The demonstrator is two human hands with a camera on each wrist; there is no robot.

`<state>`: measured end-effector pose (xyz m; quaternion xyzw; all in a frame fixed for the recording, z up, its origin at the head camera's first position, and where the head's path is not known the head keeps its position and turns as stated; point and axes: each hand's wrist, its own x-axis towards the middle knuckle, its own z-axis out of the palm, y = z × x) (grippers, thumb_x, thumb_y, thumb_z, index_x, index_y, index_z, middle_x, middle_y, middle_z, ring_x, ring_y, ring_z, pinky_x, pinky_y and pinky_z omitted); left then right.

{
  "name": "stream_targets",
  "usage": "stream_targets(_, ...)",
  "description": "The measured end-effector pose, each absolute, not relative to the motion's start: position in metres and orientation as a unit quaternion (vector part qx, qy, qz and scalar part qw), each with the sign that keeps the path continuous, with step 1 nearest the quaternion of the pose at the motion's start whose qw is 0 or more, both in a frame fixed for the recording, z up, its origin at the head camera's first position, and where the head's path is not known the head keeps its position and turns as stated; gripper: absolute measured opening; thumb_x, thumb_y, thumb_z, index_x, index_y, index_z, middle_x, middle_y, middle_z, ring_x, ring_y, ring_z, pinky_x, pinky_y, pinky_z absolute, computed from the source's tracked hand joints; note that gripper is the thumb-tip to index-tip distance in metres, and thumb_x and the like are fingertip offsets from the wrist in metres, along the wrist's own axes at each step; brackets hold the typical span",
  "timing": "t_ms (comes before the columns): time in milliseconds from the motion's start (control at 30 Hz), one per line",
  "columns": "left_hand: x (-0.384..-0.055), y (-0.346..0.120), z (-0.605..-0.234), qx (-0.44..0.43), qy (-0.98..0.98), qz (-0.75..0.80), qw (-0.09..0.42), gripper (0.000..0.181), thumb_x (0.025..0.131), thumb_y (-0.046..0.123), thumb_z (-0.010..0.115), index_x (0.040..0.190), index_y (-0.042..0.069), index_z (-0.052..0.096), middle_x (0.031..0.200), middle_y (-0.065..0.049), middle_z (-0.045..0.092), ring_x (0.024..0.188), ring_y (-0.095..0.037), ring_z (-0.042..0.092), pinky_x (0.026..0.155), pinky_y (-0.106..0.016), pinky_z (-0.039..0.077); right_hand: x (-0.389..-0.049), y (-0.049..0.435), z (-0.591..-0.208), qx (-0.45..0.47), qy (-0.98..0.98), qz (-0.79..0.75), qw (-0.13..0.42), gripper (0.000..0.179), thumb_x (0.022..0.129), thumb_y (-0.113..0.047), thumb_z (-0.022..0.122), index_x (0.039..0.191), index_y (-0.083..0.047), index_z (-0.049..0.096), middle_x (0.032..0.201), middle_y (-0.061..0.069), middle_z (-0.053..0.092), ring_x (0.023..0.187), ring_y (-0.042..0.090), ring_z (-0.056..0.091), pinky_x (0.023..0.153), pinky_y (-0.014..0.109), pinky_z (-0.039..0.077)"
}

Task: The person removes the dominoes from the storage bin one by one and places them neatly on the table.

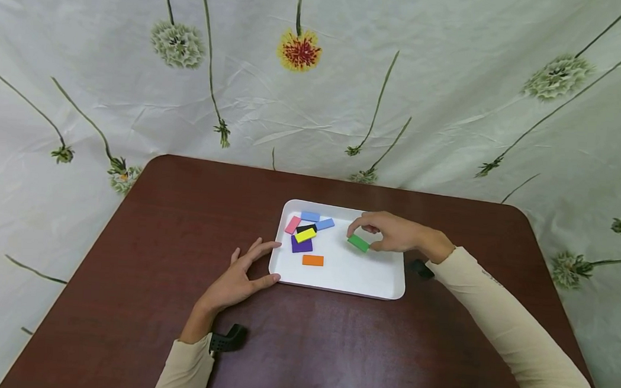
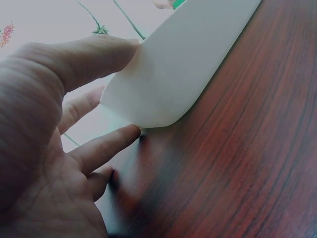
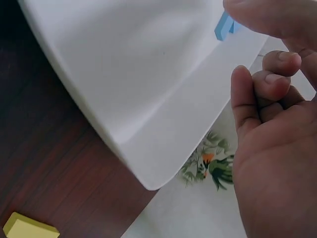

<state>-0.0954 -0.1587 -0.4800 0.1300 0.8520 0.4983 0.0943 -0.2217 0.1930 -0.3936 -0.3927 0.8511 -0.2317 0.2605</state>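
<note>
- A pale cloth (image 1: 431, 136) printed with long-stemmed flowers hangs behind and beside a dark reddish-brown worktop (image 1: 181, 210) with rounded far corners.
- On the worktop, towards its far edge, lies a white tray (image 1: 348, 282) with a low raised rim.
- The left hand (image 1: 238, 281) is spread wide and grips nothing: its thumb touches the rim at the near left corner, and a finger reaches the tray's left side.
- The right hand (image 1: 393, 232) is over the right part of the tray, narrowed around a green block (image 1: 358, 243), which it pinches between thumb and finger; whether the block touches the tray floor cannot be told.
- To the left of the green block, inside the tray, a yellow block (image 1: 305, 235) lies across a black block (image 1: 302, 227) and a purple block (image 1: 302, 246).
- A pink block (image 1: 292, 225) lies tilted just beside that group, with a blue block (image 1: 310, 216) behind and a second blue block (image 1: 326, 224) slanting to the right.
- An orange block (image 1: 313, 260) lies apart, closer to the near rim.
- Cream sleeves (image 1: 500, 318) cover both forearms; a black device (image 1: 229, 338) sits at the left wrist.
</note>
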Motion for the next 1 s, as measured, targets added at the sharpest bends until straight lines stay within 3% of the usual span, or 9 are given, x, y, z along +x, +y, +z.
stream_targets(133, -0.095, -0.158, -0.480, 0.129, 0.852, 0.499, 0.094, 0.066, 0.089, 0.032, 0.077, 0.148, 0.026, 0.046, 0.158, -0.012, 0.039, 0.156, -0.035, 0.011, 0.115, -0.068, -0.012, -0.223, 0.205, -0.391, -0.395, 0.853, -0.248, 0.235, 0.046, 0.083, 0.007, 0.072, 0.122, -0.016, 0.065, 0.089, 0.003, 0.045, 0.084, 0.019, 0.042, 0.073, 0.029, 0.039)
stream_targets(567, -0.095, -0.158, -0.479, 0.132, 0.851, 0.500, 0.095, 0.066, 0.090, 0.032, 0.076, 0.148, 0.025, 0.046, 0.158, -0.013, 0.040, 0.156, -0.036, 0.011, 0.115, -0.069, -0.012, -0.225, 0.239, -0.390, -0.370, 0.856, -0.290, 0.216, 0.045, 0.084, 0.011, 0.068, 0.124, -0.008, 0.064, 0.087, 0.011, 0.043, 0.079, 0.025, 0.040, 0.068, 0.027, 0.034)
stream_targets(733, -0.095, -0.158, -0.479, 0.130, 0.852, 0.498, 0.099, 0.066, 0.090, 0.032, 0.076, 0.148, 0.026, 0.046, 0.158, -0.012, 0.039, 0.156, -0.036, 0.011, 0.116, -0.068, -0.011, -0.225, 0.250, -0.389, -0.346, 0.861, -0.307, 0.212, 0.044, 0.084, 0.012, 0.069, 0.123, -0.008, 0.065, 0.084, 0.009, 0.042, 0.073, 0.018, 0.038, 0.065, 0.026, 0.036)
stream_targets(1000, -0.096, -0.157, -0.479, 0.129, 0.853, 0.495, 0.100, 0.065, 0.090, 0.033, 0.075, 0.148, 0.027, 0.046, 0.158, -0.012, 0.039, 0.156, -0.035, 0.010, 0.116, -0.067, -0.011, -0.224, 0.272, -0.386, -0.317, 0.879, -0.296, 0.198, 0.044, 0.085, 0.009, 0.071, 0.125, -0.008, 0.064, 0.087, 0.007, 0.044, 0.079, 0.018, 0.038, 0.068, 0.028, 0.036)
